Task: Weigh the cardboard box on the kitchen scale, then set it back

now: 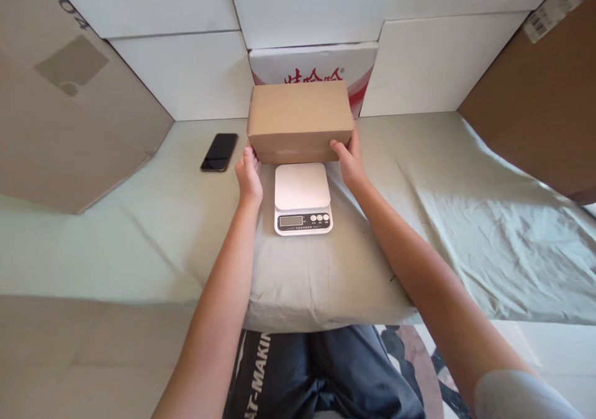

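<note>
A closed brown cardboard box (300,112) is held between my two hands, just behind a white digital kitchen scale (302,188). My left hand (249,174) grips the box at its left end, fingers partly hidden by it. At the right end, my right hand (349,158) holds on with its thumb lying on the front face. The scale's plate is bare, and its small grey display with several round buttons faces me. Whether the box's underside touches the cloth cannot be made out.
A black smartphone (220,152) lies left of the box on the pale green cloth (186,245). Large cardboard boxes stand at the left (69,115) and right (540,96). Behind are white panels (302,9) and a white carton with red lettering (321,65).
</note>
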### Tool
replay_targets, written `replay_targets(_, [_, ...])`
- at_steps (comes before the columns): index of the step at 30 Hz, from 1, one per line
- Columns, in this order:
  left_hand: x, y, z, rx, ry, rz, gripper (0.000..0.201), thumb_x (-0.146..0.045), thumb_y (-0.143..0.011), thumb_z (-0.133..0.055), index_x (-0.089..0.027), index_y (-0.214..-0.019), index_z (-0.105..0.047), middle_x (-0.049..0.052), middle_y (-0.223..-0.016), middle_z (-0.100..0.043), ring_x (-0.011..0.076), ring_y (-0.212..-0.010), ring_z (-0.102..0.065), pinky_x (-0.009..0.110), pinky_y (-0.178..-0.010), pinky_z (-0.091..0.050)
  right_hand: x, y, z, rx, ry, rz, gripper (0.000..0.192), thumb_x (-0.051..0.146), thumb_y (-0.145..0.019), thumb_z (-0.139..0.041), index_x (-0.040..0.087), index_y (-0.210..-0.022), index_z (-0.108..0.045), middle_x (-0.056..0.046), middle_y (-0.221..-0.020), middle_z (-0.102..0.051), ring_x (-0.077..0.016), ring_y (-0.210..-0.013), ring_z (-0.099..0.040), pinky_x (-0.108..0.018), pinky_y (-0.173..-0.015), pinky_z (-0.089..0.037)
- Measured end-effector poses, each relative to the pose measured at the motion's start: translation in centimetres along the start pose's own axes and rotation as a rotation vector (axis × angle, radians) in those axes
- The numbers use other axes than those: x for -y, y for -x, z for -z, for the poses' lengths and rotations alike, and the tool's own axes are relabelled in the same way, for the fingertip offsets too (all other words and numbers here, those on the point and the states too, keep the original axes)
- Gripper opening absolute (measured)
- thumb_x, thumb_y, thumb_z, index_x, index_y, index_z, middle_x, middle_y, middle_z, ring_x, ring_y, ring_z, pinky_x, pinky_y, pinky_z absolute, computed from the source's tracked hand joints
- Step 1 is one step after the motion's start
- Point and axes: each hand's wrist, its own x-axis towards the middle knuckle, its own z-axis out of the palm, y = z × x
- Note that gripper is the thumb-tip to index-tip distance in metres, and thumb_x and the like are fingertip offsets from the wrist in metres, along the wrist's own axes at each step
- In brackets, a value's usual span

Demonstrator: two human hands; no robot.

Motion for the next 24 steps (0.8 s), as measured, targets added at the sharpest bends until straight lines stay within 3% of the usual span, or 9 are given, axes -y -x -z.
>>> replay_targets(4, [-1.9,2.9,1.2,0.052,0.006,-0.054,0.092,-0.093,-0.082,-0.057,-0.022,-0.138,-0.075,0.015,-0.155,-0.068,0.0327,-0.151,-0.058,0.047,-0.13,-0.041,2.9,2.2,1.4,-0.047,0.082,0.067,0.08,0.07,-0.089,-0.063,0.038,-0.16,-0.045,-0.006,-0.161,-0.051,-0.0348,-0.168,-0.029,-0.059,-0.143,-0.022])
replay_targets(8, [-3.1,7.1,3.4,0.091,-0.083,-0.069,0.088,-0.089,-0.087,-0.055,-0.022,-0.141,-0.074,0.016,-0.153,-0.069,0.0348,-0.147,-0.062,0.047,-0.126,-0.046,4.4,6.3,2.0,-0.036,0.089,0.077,0.087,0.075,-0.088,-0.064,0.04,-0.164,-0.039,-0.005,-0.168,-0.045,-0.0334,-0.17,-0.025,-0.058,-0.144,-0.019])
replay_targets(12, [-3.2,10.1,4.9,0.085,-0.15,-0.075,0.083,-0.084,-0.092,-0.052,-0.021,-0.141,-0.074,0.016,-0.152,-0.07,0.035,-0.146,-0.063,0.048,-0.125,-0.048,4.8,9.4,1.4,-0.033,-0.027,0.019,0.091,0.073,-0.089,-0.065,0.042,-0.167,-0.029,-0.002,-0.179,-0.035,-0.0297,-0.169,-0.03,-0.053,-0.142,-0.029])
replay_targets(15, [-2.9,11.0,5.1,0.073,-0.173,-0.083,0.082,-0.083,-0.094,-0.052,-0.021,-0.143,-0.073,0.016,-0.152,-0.07,0.0348,-0.147,-0.062,0.049,-0.126,-0.046,5.0,10.4,0.7,-0.023,-0.098,-0.016,0.094,0.072,-0.09,-0.064,0.04,-0.169,-0.024,-0.003,-0.179,-0.038,-0.0286,-0.167,-0.037,-0.051,-0.141,-0.033])
replay_targets(19, [-2.6,11.5,5.2,0.07,-0.173,-0.082,0.082,-0.082,-0.094,-0.053,-0.02,-0.144,-0.073,0.017,-0.152,-0.069,0.0356,-0.148,-0.061,0.049,-0.127,-0.045,5.0,10.7,0.6,-0.037,-0.084,-0.051,0.09,0.072,-0.091,-0.062,0.037,-0.167,-0.028,-0.006,-0.176,-0.044,-0.0287,-0.163,-0.045,-0.051,-0.142,-0.031])
replay_targets(24, [-2.6,11.7,5.4,0.067,-0.196,-0.078,0.08,-0.08,-0.096,-0.052,-0.021,-0.147,-0.071,0.016,-0.155,-0.067,0.0347,-0.15,-0.059,0.048,-0.128,-0.044,4.8,10.8,0.6,-0.069,-0.067,-0.058,0.086,0.072,-0.09,-0.063,0.039,-0.164,-0.036,-0.005,-0.173,-0.048,-0.0287,-0.165,-0.04,-0.053,-0.141,-0.032])
